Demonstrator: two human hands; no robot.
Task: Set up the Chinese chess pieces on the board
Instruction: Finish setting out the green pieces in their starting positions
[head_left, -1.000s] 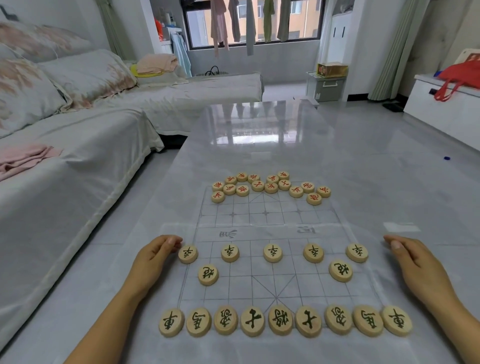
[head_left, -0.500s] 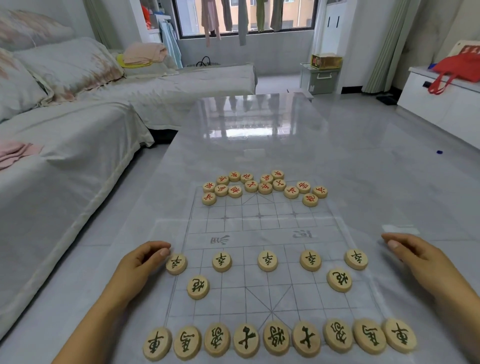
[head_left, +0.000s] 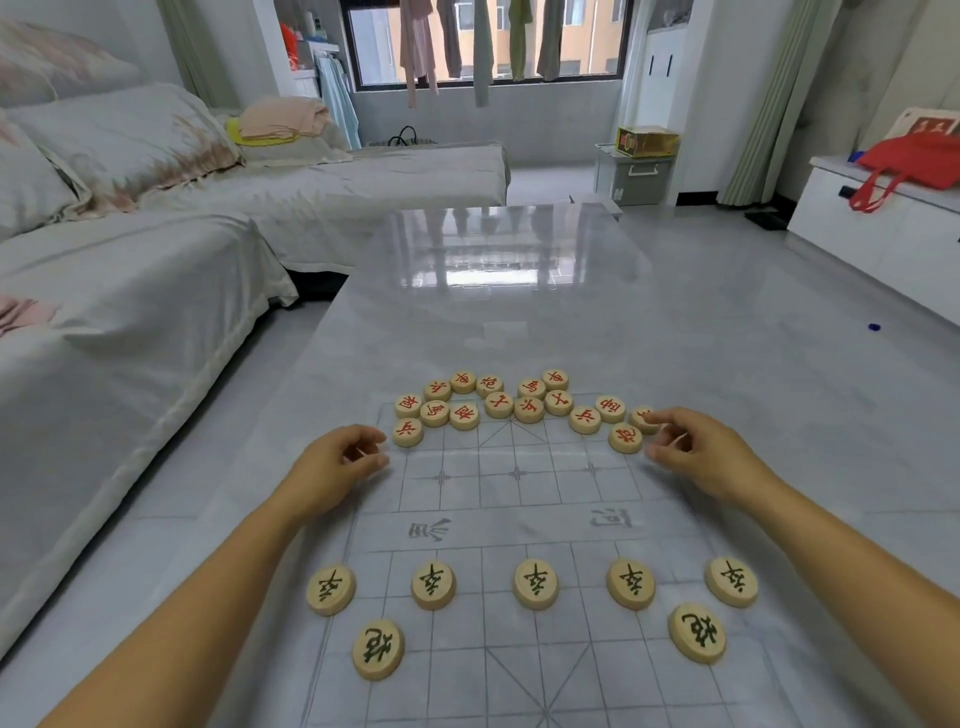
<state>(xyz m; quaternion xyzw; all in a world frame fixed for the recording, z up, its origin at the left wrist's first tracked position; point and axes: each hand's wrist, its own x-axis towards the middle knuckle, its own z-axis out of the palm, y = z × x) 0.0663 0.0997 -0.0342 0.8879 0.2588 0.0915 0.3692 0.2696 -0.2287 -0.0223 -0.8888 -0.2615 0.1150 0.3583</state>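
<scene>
A clear chess board sheet (head_left: 519, 499) lies on the grey table. Several red-lettered wooden pieces (head_left: 498, 405) sit bunched along its far edge. On the near half, a row of black soldier pieces (head_left: 535, 584) stands on the grid, with one black cannon (head_left: 378, 649) at the left and another (head_left: 697, 633) at the right. My left hand (head_left: 337, 462) hovers with loosely curled fingers just left of the leftmost red piece (head_left: 408, 433), holding nothing. My right hand (head_left: 696, 452) touches the rightmost red piece (head_left: 643, 418) with its index fingertip.
The glossy table (head_left: 519, 291) stretches far beyond the board. A covered sofa (head_left: 130, 291) runs along the left. A white cabinet with a red bag (head_left: 909, 171) stands at the right, and a storage box (head_left: 634, 176) sits near the window.
Both hands have moved from beside the black soldier row up to the red cluster at the far edge. The view tilted up, so the nearest black row has left the frame.
</scene>
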